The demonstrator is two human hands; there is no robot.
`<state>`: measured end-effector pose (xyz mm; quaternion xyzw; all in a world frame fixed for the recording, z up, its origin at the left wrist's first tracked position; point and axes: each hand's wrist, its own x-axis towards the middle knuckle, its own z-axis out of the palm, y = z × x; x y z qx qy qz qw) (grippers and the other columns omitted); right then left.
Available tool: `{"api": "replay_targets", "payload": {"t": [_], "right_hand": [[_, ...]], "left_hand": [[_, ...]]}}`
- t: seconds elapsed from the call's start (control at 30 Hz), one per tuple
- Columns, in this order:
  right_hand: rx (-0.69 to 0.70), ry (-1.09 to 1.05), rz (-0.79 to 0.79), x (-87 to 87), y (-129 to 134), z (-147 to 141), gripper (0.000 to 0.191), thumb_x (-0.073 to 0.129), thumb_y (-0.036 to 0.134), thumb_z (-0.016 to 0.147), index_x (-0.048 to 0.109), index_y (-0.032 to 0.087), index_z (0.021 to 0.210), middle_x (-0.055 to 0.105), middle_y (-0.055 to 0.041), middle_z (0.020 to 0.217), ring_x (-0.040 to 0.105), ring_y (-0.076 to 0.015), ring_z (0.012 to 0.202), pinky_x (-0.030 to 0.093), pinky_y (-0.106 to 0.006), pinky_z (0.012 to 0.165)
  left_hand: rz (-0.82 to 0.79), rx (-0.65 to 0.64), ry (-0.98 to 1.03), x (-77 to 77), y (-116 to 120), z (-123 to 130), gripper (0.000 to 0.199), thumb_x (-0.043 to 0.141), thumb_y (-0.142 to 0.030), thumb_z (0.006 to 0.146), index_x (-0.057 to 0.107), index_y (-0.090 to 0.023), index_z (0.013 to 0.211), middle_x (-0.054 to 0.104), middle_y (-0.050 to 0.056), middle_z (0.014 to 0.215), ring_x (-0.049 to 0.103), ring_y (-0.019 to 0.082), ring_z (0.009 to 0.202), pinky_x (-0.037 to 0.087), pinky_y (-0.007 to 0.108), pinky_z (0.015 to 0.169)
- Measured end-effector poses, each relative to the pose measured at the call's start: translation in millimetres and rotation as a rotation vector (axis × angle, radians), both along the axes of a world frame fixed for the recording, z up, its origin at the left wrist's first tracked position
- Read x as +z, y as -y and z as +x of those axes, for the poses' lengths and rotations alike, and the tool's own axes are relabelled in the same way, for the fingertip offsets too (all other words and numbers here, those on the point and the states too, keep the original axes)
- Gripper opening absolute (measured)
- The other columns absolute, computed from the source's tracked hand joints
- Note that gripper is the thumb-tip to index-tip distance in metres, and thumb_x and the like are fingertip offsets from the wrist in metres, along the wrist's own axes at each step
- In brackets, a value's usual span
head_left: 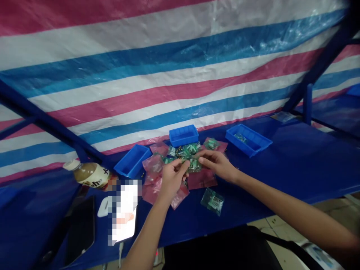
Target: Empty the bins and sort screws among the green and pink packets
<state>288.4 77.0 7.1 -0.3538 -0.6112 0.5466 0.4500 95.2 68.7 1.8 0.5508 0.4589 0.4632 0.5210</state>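
Note:
Over a pile of small bags, my left hand [173, 175] and my right hand [219, 164] face each other, both with thumb and fingers closed. Between them is a small clear plastic bag [194, 165] of greenish and metallic pieces, its edges at my fingertips. What the pieces are is too blurred to tell. Pink plastic bags [202, 179] lie under and around my hands. Similar green-tinted bags [191, 148] are heaped just behind. One more filled bag [213, 201] lies alone, nearer the table's front edge.
Three blue bins stand around the pile: one at the left [133, 161], one behind [183, 135], one at the right [248, 140] with a small bag inside. A drink bottle [89, 174], a lit phone [126, 213] and a dark tablet-like device [81, 225] occupy the left. Striped sheeting [168, 86] hangs behind.

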Motion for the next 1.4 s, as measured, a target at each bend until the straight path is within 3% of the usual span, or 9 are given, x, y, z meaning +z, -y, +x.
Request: {"api": "replay_targets", "payload": {"t": [0.1, 0.3, 0.43, 0.63, 0.83, 1.03, 1.17, 1.27, 1.4], "right_hand": [[0.09, 0.015, 0.011, -0.2, 3.1, -0.1, 0.026, 0.066, 0.044, 0.088, 0.064, 0.017, 0.092, 0.065, -0.0021, 0.089, 0.06, -0.0163, 0.083, 0.047, -0.028, 0.074], [0.092, 0.045, -0.094, -2.5, 5.4, 4.0, 0.026, 0.066, 0.04, 0.089, 0.059, 0.017, 0.081, 0.065, -0.0006, 0.071, 0.058, -0.0133, 0.067, 0.045, -0.024, 0.063], [0.059, 0.1, -0.109, -4.0, 9.5, 6.9, 0.023, 0.066, 0.039, 0.089, 0.058, 0.019, 0.082, 0.064, 0.0007, 0.072, 0.057, -0.0128, 0.065, 0.043, -0.023, 0.061], [0.046, 0.238, -0.007, 0.3, 11.8, 8.3, 0.023, 0.064, 0.041, 0.09, 0.059, 0.02, 0.082, 0.061, 0.0012, 0.073, 0.054, -0.0132, 0.065, 0.042, -0.024, 0.06], [0.041, 0.382, 0.031, -1.2, 10.4, 5.9, 0.029, 0.064, 0.045, 0.09, 0.06, 0.018, 0.078, 0.054, 0.0024, 0.068, 0.045, -0.0114, 0.061, 0.035, -0.023, 0.054], [0.044, 0.333, 0.032, -6.8, 5.9, 9.7, 0.026, 0.061, 0.041, 0.092, 0.064, 0.018, 0.081, 0.06, 0.0004, 0.073, 0.052, -0.0137, 0.066, 0.041, -0.024, 0.058], [-0.035, 0.439, 0.288, -9.1, 0.9, 15.0, 0.009, 0.059, 0.025, 0.093, 0.066, 0.02, 0.09, 0.067, -0.0031, 0.084, 0.06, -0.0182, 0.078, 0.048, -0.029, 0.069], [-0.065, 0.528, 0.619, -9.9, -2.3, 19.1, 0.024, 0.053, 0.011, 0.092, 0.064, 0.025, 0.108, 0.068, -0.0068, 0.111, 0.06, -0.0232, 0.102, 0.048, -0.04, 0.088], [0.021, 0.609, 0.899, -11.0, -0.5, 20.7, 0.032, 0.057, 0.011, 0.092, 0.058, 0.026, 0.12, 0.066, -0.008, 0.121, 0.058, -0.0236, 0.11, 0.048, -0.043, 0.093]], "left_hand": [[-0.051, 0.019, 0.009, -1.3, 0.9, 1.7, 0.03, 0.069, -0.043, 0.084, 0.064, -0.015, 0.076, 0.055, -0.004, 0.054, 0.048, 0.007, 0.044, 0.034, 0.016, 0.041], [-0.129, 0.109, 0.078, 2.1, 4.8, 3.3, 0.027, 0.071, -0.04, 0.084, 0.068, -0.014, 0.09, 0.058, -0.003, 0.056, 0.05, 0.007, 0.045, 0.04, 0.016, 0.043], [-0.206, 0.05, 0.105, -0.3, 3.6, 4.2, 0.028, 0.075, -0.039, 0.081, 0.07, -0.015, 0.095, 0.063, -0.001, 0.066, 0.052, 0.006, 0.048, 0.043, 0.016, 0.044], [-0.149, 0.057, -0.008, 0.8, 5.3, 6.0, 0.022, 0.079, -0.035, 0.077, 0.071, -0.017, 0.087, 0.066, 0.0, 0.069, 0.057, 0.01, 0.055, 0.048, 0.019, 0.051], [-0.088, 0.022, -0.097, 4.7, 8.1, 7.3, 0.05, 0.076, -0.035, 0.08, 0.059, -0.023, 0.125, 0.069, -0.001, 0.071, 0.059, 0.011, 0.053, 0.045, 0.019, 0.048], [-0.075, -0.061, -0.102, 3.9, 6.2, 4.9, 0.029, 0.064, -0.037, 0.09, 0.065, -0.021, 0.115, 0.071, 0.003, 0.082, 0.067, 0.015, 0.067, 0.053, 0.024, 0.058], [0.205, -0.064, -0.232, -2.0, 6.5, 5.8, 0.004, 0.066, -0.022, 0.088, 0.069, -0.02, 0.089, 0.073, 0.006, 0.093, 0.069, 0.02, 0.083, 0.056, 0.032, 0.073], [0.529, -0.017, -0.352, -2.0, 5.8, 4.4, 0.02, 0.058, -0.007, 0.087, 0.07, -0.022, 0.081, 0.073, 0.005, 0.095, 0.067, 0.021, 0.092, 0.054, 0.037, 0.082], [0.638, 0.027, -0.477, 1.2, 5.8, -1.3, 0.029, 0.055, -0.001, 0.085, 0.071, -0.026, 0.091, 0.072, 0.002, 0.089, 0.066, 0.019, 0.087, 0.054, 0.034, 0.079]]}}
